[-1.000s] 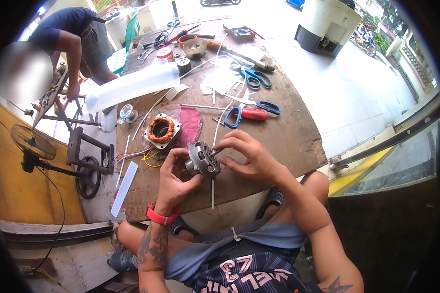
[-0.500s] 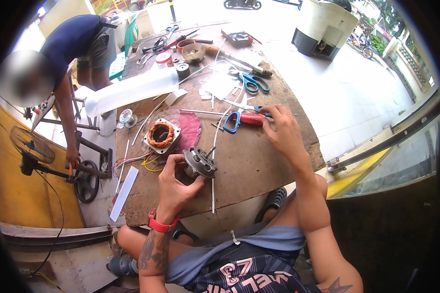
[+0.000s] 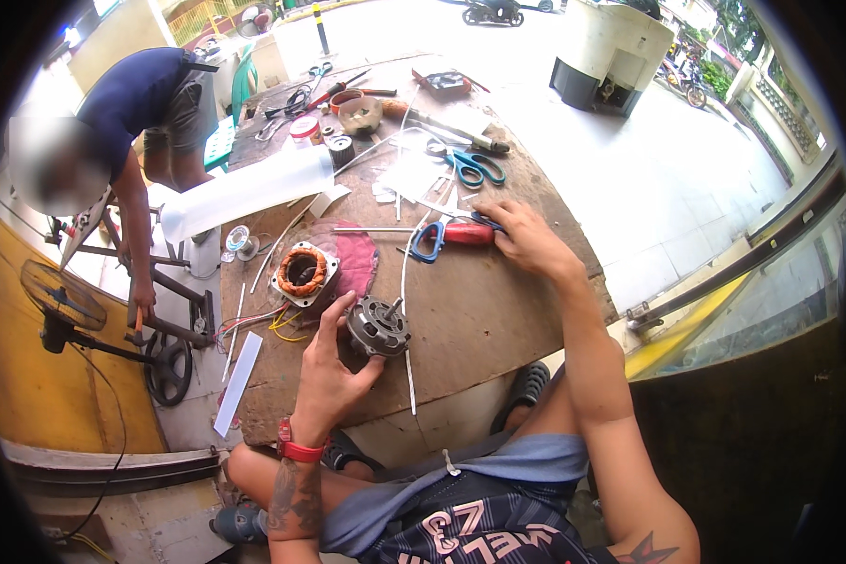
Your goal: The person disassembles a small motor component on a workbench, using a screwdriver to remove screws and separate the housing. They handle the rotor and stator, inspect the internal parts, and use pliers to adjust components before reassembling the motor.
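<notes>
My left hand (image 3: 330, 369) grips a round grey metal motor end cover (image 3: 379, 326) by its rim, thumb and fingers at opposite sides. A thin shaft sticks up out of the cover, and its slotted face is tilted toward me. Just beyond it stands the motor stator (image 3: 303, 271), with orange-brown windings and red, white and yellow wires, beside a pink cloth (image 3: 356, 258). At the right, my right hand (image 3: 528, 239) has its fingers curled at the handle end of a red screwdriver (image 3: 464, 233). Blue-handled scissors (image 3: 428, 242) lie across the screwdriver, one loop partly under my fingers.
On the wooden table (image 3: 484, 338) lie more blue scissors (image 3: 479, 169), a rolled translucent sheet (image 3: 249, 194), a solder spool (image 3: 239, 237) and a white strip (image 3: 239, 383). At the left, a person (image 3: 136, 122) bends over a metal frame near a fan (image 3: 63, 301).
The motor cover has tipped so its slotted face shows more, and my left hand has turned with it. My right hand stays by the screwdriver handle. The whole view has shifted slightly.
</notes>
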A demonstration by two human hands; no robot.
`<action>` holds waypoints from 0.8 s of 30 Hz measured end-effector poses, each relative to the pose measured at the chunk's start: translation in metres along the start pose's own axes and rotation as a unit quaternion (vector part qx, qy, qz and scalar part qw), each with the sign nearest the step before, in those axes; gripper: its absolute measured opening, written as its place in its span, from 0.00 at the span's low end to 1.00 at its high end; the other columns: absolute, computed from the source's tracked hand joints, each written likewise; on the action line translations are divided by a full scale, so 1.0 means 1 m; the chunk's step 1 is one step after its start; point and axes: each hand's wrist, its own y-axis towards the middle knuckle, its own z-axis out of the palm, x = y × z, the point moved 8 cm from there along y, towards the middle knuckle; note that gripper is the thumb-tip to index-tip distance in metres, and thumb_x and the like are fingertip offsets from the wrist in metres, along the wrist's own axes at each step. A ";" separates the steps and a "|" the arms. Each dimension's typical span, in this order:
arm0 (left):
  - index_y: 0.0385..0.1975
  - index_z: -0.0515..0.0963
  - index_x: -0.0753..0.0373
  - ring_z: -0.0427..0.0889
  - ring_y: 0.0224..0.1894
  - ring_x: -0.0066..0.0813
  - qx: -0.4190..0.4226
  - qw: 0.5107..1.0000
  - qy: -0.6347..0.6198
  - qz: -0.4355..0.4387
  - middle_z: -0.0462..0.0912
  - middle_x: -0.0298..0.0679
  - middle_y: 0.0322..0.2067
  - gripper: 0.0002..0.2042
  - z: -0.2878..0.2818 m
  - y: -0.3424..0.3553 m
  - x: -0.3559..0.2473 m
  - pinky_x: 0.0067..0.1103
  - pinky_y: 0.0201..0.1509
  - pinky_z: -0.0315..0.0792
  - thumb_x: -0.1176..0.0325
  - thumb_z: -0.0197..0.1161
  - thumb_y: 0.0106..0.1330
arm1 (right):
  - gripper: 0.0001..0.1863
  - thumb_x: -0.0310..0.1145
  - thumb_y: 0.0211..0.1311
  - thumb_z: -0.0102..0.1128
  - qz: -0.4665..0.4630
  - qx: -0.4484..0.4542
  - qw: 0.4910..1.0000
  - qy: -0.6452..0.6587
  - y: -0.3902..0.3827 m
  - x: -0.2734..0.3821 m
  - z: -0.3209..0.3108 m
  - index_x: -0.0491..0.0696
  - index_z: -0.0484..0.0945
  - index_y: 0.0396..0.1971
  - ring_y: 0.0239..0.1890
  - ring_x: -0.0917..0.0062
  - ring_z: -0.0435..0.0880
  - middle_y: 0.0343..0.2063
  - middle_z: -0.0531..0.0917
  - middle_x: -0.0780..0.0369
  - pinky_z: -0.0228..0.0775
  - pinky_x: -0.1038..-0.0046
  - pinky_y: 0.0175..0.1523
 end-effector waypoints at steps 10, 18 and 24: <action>0.73 0.64 0.68 0.79 0.64 0.50 -0.062 0.985 0.142 0.080 0.73 0.54 0.65 0.54 0.008 0.001 -0.014 0.39 0.69 0.74 0.49 0.88 0.49 | 0.26 0.40 0.77 0.47 0.037 -0.131 0.983 0.122 -0.038 0.018 -0.054 0.55 0.74 0.71 0.60 0.58 0.75 0.54 0.74 0.50 0.68 0.58 0.70; 0.69 0.69 0.65 0.81 0.60 0.48 -0.044 0.998 0.034 0.018 0.79 0.52 0.58 0.44 0.012 0.003 0.003 0.36 0.66 0.74 0.56 0.86 0.54 | 0.23 0.49 0.84 0.50 0.015 -0.091 0.995 0.030 -0.013 0.030 -0.040 0.59 0.78 0.71 0.53 0.66 0.74 0.47 0.75 0.54 0.70 0.63 0.62; 0.69 0.67 0.61 0.81 0.57 0.47 -0.028 0.999 0.016 -0.010 0.80 0.50 0.56 0.45 0.016 0.003 0.013 0.38 0.65 0.74 0.54 0.85 0.54 | 0.28 0.58 0.83 0.47 -0.037 -0.080 0.988 -0.126 0.047 0.028 0.007 0.56 0.78 0.69 0.60 0.61 0.73 0.55 0.77 0.51 0.68 0.59 0.69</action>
